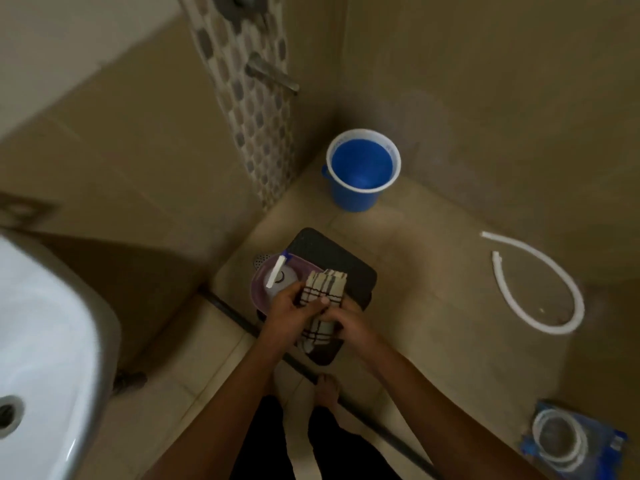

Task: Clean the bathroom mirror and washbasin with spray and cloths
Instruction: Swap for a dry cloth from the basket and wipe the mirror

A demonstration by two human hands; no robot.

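Observation:
A checked beige cloth (323, 292) with dark stripes is held between both hands low over the floor. My left hand (292, 308) grips its left side, thumb on top. My right hand (348, 320) holds its lower right part. Just left of the cloth, a spray bottle (278, 277) with a white and blue nozzle stands in a purple bowl (258, 292). The bowl rests on a black stool (332, 254). The white washbasin (45, 341) fills the lower left, its drain (7, 415) at the edge. No mirror is in view.
A blue bucket (362, 171) stands in the corner under a wall tap (272, 72). A curved white hose (540, 289) lies on the floor at right. A blue packet with coiled tubing (568, 438) lies lower right. My bare feet (325, 389) stand by a dark floor strip.

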